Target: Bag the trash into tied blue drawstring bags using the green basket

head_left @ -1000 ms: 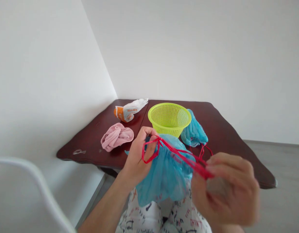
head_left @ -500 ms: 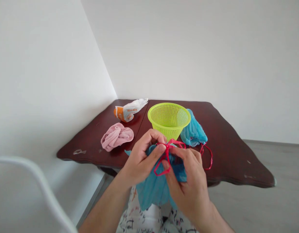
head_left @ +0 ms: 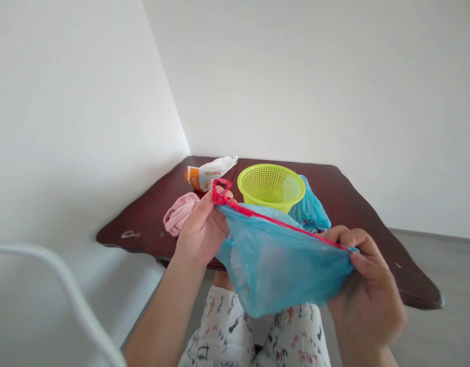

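Between my hands a blue plastic drawstring bag (head_left: 280, 265) is stretched out, its red drawstring (head_left: 273, 220) running along the top edge. My left hand (head_left: 204, 227) is closed on the bag's upper left corner, where the string bunches into loops. At the upper right corner, my right hand (head_left: 366, 285) pinches the edge between thumb and fingers. The bag hangs above my lap, in front of the table's near edge, and looks thin and slightly see-through.
On the dark red wooden table (head_left: 360, 224) stands a lime-green mesh basket (head_left: 271, 186). A second blue plastic bag (head_left: 313, 209) lies against its right side. A pink cloth (head_left: 180, 214) and a white-and-orange plastic bag (head_left: 210, 173) lie at left. A white curved tube (head_left: 62, 280) crosses the lower left.
My hands have moved apart, the right one outward to the right. The blue bag went from bunched up to spread wide, its top edge pulled into a line. My view has shifted slightly.
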`<state>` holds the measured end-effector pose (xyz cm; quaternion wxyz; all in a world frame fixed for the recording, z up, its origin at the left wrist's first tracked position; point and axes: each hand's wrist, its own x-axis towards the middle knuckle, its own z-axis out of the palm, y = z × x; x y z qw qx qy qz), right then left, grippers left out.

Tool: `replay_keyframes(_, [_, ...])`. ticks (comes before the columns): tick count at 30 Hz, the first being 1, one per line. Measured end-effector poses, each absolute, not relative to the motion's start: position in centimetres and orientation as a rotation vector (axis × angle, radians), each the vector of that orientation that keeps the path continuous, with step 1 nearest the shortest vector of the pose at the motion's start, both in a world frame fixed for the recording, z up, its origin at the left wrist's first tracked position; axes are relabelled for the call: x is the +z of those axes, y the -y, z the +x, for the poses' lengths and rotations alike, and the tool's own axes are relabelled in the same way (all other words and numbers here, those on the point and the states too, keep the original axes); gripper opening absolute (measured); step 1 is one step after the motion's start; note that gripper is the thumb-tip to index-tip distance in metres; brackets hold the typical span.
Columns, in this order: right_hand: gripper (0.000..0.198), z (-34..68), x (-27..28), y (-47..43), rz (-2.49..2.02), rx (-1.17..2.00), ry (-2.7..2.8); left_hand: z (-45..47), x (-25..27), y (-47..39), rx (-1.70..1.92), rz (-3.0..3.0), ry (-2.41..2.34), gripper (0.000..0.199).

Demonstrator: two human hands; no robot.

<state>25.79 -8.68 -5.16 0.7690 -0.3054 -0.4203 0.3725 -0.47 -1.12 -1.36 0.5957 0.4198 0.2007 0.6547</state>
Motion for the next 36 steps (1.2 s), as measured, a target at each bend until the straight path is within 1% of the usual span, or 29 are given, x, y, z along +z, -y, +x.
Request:
replay_keyframes(2, [0.023,26.4,-4.9,8.1,-0.61,0.917,0.956,-0.6,-1.1,0.8,1.455,0.968,-0.456,0.038])
replay_keyframes(4, [0.04,27.0,-4.6,7.6,-0.602,0.917,1.033,-0.9,-0.9,0.4,1.402,0.951,-0.434,0.042])
replay_keyframes(6, [0.053,27.7,-4.3,7.3,-0.561,0.88,1.125,-1.2,-1.0,-0.1,1.44,0.898,-0.421,0.036])
replay_keyframes(10, [0.066,29.6,-3.8,7.1,-0.363,0.918,1.264,-1.7,-1.5,-1.4,1.632,0.799,-0.487,0.02])
replay_keyframes(12, [0.067,30.4,-3.8,6.9,-0.374,0.947,1.248,-1.5,-1.9,-2.1,1.684,0.769,-0.491,0.018])
replay_keyframes(14, [0.065,31.0,-4.2,6.6,-0.478,0.918,1.17,-1.3,-2.1,-2.5,1.739,0.749,-0.453,0.022])
replay_keyframes(16, [0.063,31.4,-5.0,6.4,-0.625,0.8,1.078,-1.2,-2.0,-2.5,1.801,0.733,-0.403,0.027])
replay_keyframes(18, [0.059,31.9,-5.9,6.4,-0.76,0.654,1.073,-1.4,-1.5,-2.2,1.85,0.713,-0.38,0.025])
replay_keyframes(20, [0.052,32.5,-6.6,6.6,-0.847,0.54,1.233,-1.8,-0.9,-1.8,1.85,0.697,-0.369,0.023])
replay_keyframes(22, [0.045,33.3,-6.8,6.8,-0.863,0.431,1.533,-2.4,-0.3,-1.6,1.789,0.744,-0.372,0.027])
replay_keyframes(25, [0.04,34.7,-6.4,6.9,-0.931,0.13,1.896,-3.2,0.0,-1.8,1.748,0.991,-0.473,0.039])
replay_keyframes(27, [0.039,35.5,-6.0,6.7,-1.022,-0.05,2.003,-3.7,-0.2,-2.1,1.82,1.198,-0.591,0.041])
replay_keyframes(28, [0.038,35.8,-5.9,6.6,-1.063,-0.092,2.035,-3.9,-0.3,-2.1,1.865,1.302,-0.656,0.041])
replay_keyframes(31, [0.04,36.1,-5.7,6.3,-1.118,-0.023,2.089,-4.3,-0.4,-1.7,1.928,1.651,-0.891,0.036])
replay_keyframes(33, [0.043,35.8,-5.5,6.4,-1.129,0.146,2.093,-4.5,0.2,-1.2,1.819,1.817,-0.972,0.031])
replay_keyframes(34, [0.046,35.5,-5.4,6.5,-1.128,0.254,2.082,-4.5,0.6,-1.0,1.715,1.836,-0.951,0.035])
replay_keyframes(36, [0.051,34.9,-5.1,6.8,-1.123,0.457,2.021,-4.5,1.7,-0.6,1.425,1.786,-0.844,0.055])
